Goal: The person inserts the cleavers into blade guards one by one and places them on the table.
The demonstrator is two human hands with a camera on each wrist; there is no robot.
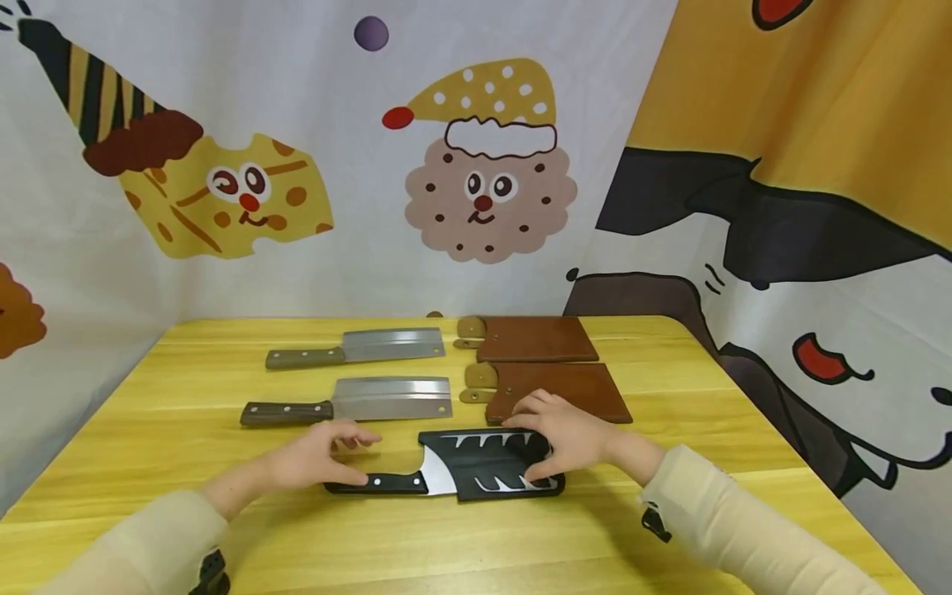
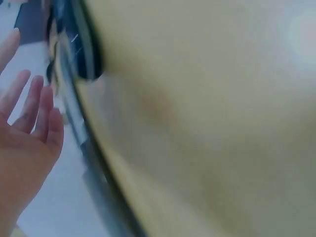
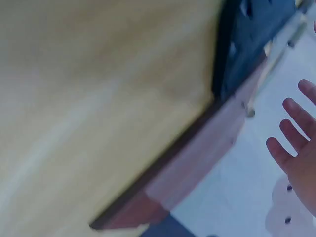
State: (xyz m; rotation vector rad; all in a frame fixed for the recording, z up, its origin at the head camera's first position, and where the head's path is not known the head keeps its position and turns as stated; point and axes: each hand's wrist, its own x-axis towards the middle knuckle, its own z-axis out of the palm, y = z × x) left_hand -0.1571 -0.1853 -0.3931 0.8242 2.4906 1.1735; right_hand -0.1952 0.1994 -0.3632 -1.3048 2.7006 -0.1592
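Observation:
A knife with a black riveted handle (image 1: 394,483) lies flat near the table's front. Its blade sits in a black sheath (image 1: 479,471) with white tooth-like marks; a strip of bare blade (image 1: 437,473) shows between. At the handle's left end is my left hand (image 1: 316,456), fingers loosely bent and thumb beside the handle; contact is hard to tell. My right hand (image 1: 568,431) spans the sheath's right end, thumb low and fingers at the upper edge, without a clear grip. Both wrist views show spread, relaxed fingers on the left hand (image 2: 24,143) and right hand (image 3: 301,148).
Behind lie two cleavers, a nearer one (image 1: 390,398) and a farther one (image 1: 392,343), handles leftward. To their right are two brown sheaths with tan straps, the near sheath (image 1: 565,390) and the far sheath (image 1: 535,339). A cartoon-printed curtain (image 1: 357,182) hangs behind the wooden table (image 1: 416,545).

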